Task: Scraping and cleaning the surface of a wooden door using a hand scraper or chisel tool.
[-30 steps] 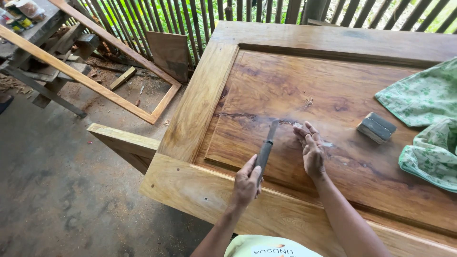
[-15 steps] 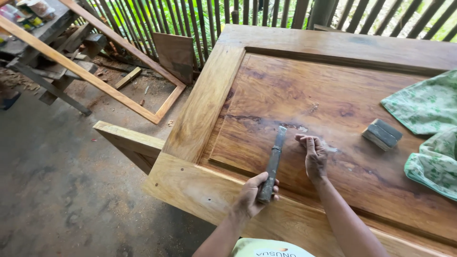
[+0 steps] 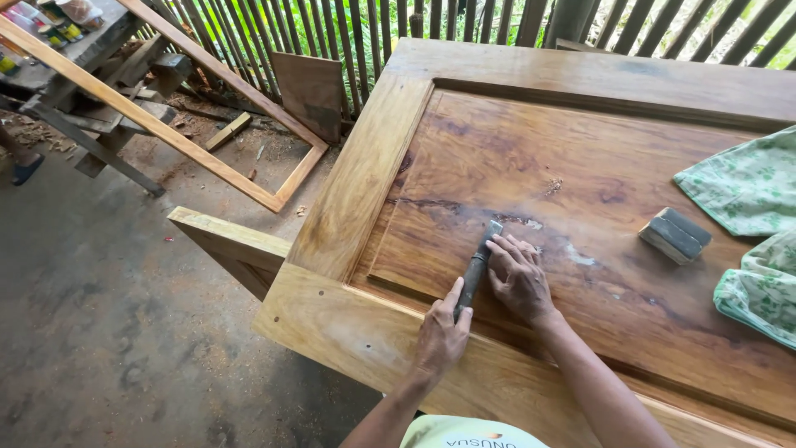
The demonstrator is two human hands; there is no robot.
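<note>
So the left hand (image 3: 441, 338) has its fingers clamped round a dark, narrow metal chisel (image 3: 478, 264) on the brown wooden door panel (image 3: 514, 158). Right hand (image 3: 520, 278) lies flat beside the blade, fingers together.

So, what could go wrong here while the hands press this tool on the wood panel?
1. The right hand lies flat beside the tool's blade end; a slip of the dark tool could cut it.
2. The blade sits on a dark crack line in the panel; it might dig in and gouge the wood.
</note>
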